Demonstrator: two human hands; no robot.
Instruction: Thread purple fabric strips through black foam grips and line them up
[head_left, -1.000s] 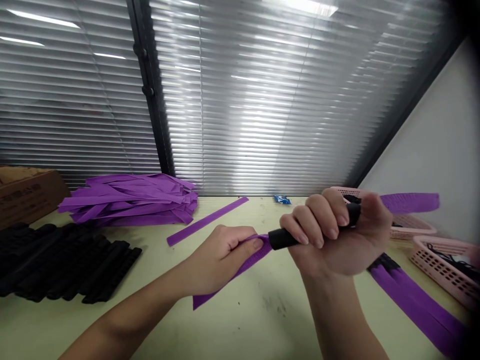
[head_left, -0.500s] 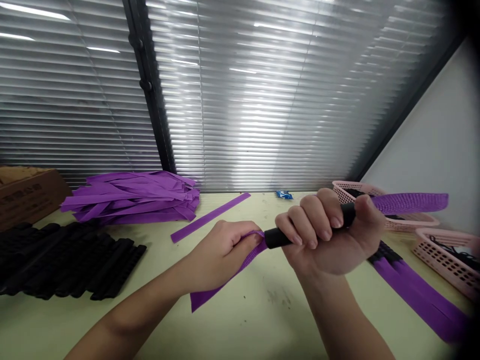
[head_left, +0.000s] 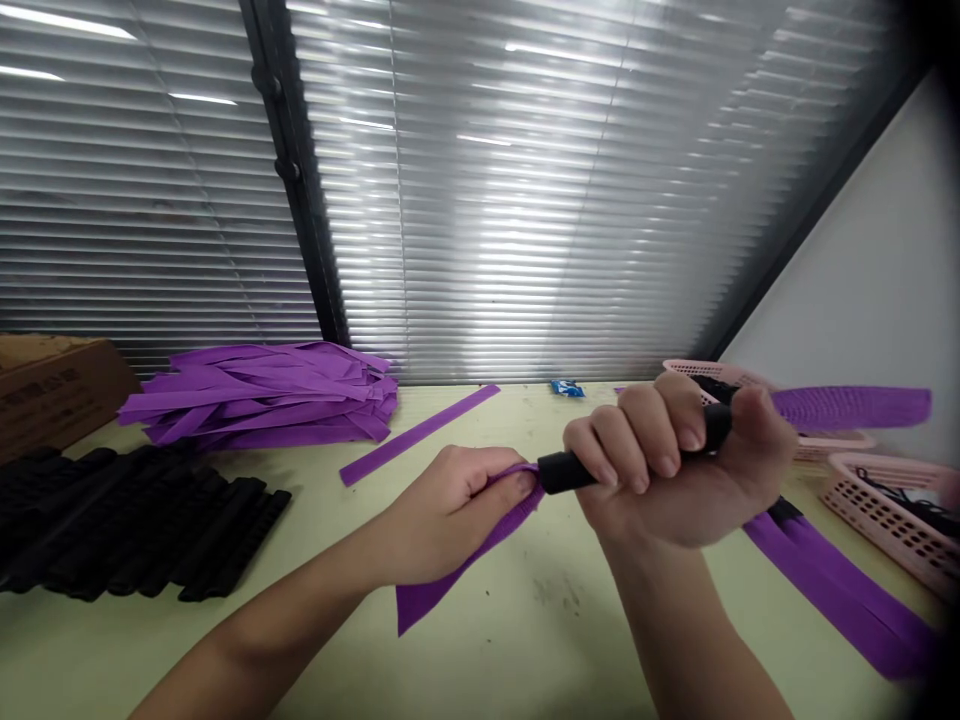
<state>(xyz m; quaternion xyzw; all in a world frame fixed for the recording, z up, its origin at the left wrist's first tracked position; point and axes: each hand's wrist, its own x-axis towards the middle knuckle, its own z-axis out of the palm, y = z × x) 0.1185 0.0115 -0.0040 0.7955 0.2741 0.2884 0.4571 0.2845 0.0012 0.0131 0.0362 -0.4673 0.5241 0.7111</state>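
My right hand [head_left: 675, 470] is wrapped round a black foam tube [head_left: 562, 472], held above the table. A purple fabric strap [head_left: 862, 407] runs through the tube and sticks out beyond my right thumb. At the tube's left end, my left hand [head_left: 465, 515] pinches the same strap, bunched narrow between thumb and fingers. Below the left hand the strap's other end hangs flat. The part of the strap inside the tube is hidden.
Loose purple straps [head_left: 277, 395] lie heaped at the back left, near black foam tubes [head_left: 135, 520] and a cardboard box [head_left: 60, 395]. A single strap [head_left: 420, 435] lies mid-table by a small blue packet [head_left: 568, 388]. Pink baskets [head_left: 892, 510] and tubed straps [head_left: 840, 590] stand right.
Both hands have shifted a little to the right with the tube and strap. More strap now sticks out past my right thumb.
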